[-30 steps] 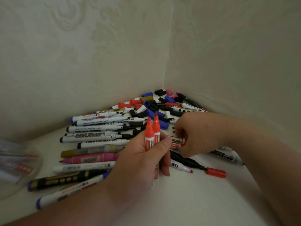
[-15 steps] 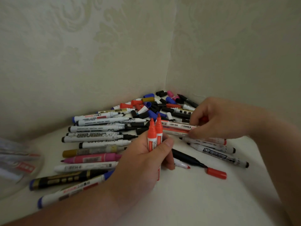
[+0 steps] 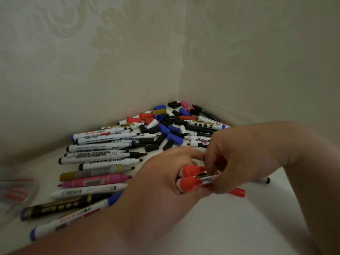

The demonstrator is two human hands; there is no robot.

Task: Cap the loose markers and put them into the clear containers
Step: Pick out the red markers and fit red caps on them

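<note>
Left hand (image 3: 161,181) grips red-capped markers (image 3: 191,171), right hand (image 3: 239,157) pinching one

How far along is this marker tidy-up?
Early days, it seems. Done: the clear container at the left edge holds a few stored markers, blurred. In hand: the left hand grips two red-capped markers, and the right hand pinches a third marker beside them. Left: a row of uncapped markers and a heap of loose caps.
</note>
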